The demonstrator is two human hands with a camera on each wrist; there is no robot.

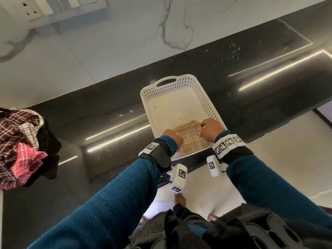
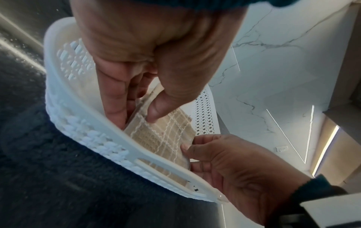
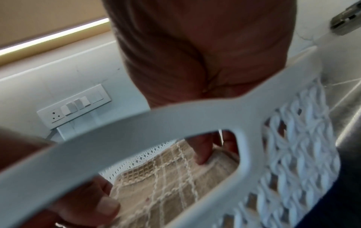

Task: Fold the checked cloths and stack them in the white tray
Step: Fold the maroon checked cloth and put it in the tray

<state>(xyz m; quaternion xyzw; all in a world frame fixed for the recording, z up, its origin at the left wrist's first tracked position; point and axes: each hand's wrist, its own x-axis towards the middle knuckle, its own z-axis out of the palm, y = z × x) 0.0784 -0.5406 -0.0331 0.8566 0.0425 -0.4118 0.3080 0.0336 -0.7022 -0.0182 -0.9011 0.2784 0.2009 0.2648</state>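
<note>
A folded beige checked cloth (image 1: 190,139) lies flat in the near end of the white perforated tray (image 1: 206,97) on the black counter. My left hand (image 1: 171,139) pinches its left edge, thumb on top and fingers underneath, as the left wrist view shows (image 2: 140,111). My right hand (image 1: 210,130) holds the right edge the same way, thumb on the fabric (image 2: 185,146). In the right wrist view a finger of the right hand (image 3: 203,154) presses on the cloth (image 3: 166,185) behind the tray's handle rim (image 3: 136,128).
A loose heap of maroon and pink checked cloths (image 1: 19,141) sits at the counter's left end. The far half of the tray floor (image 1: 172,106) is bare. A marble wall with a switch plate (image 1: 30,9) rises behind the counter (image 1: 107,123); its front edge is near my wrists.
</note>
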